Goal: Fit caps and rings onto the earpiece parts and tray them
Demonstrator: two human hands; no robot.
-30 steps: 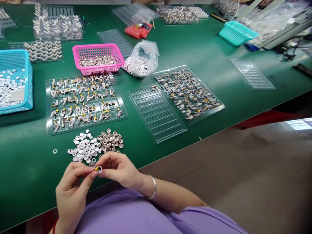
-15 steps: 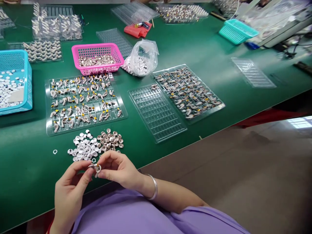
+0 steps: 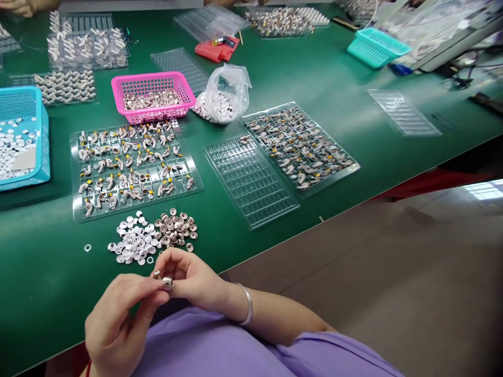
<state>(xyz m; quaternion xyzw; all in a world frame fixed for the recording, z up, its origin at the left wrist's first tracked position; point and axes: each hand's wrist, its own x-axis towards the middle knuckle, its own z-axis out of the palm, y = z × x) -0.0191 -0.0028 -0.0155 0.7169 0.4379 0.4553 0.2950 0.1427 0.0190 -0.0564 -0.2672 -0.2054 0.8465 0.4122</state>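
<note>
A small pale earbud piece (image 3: 167,283) sits between my two hands at the table's front edge. My left hand (image 3: 123,317) pinches it from the left with thumb and forefinger, partly covering it. From the other side, the closed thumb and fingers of my right hand (image 3: 192,280) hold it too. Just beyond lie a heap of white round caps (image 3: 135,242) and a heap of brownish-silver round caps (image 3: 176,229). Behind them, a clear tray (image 3: 133,167) carries rows of curved earbud pieces with yellow tabs.
A pink basket (image 3: 153,78) and a plastic bag (image 3: 233,94) of small parts stand behind the tray. At left is a blue basket (image 3: 45,141) of white discs. Two clear trays lie right, one nearly bare (image 3: 255,183), another full (image 3: 302,149). Another person's hand (image 3: 19,8) shows top left.
My left hand has turned over and shifted right, its fingers now pointing across the piece. The piece has turned and sits slightly lower and further right, closer to my right palm.
</note>
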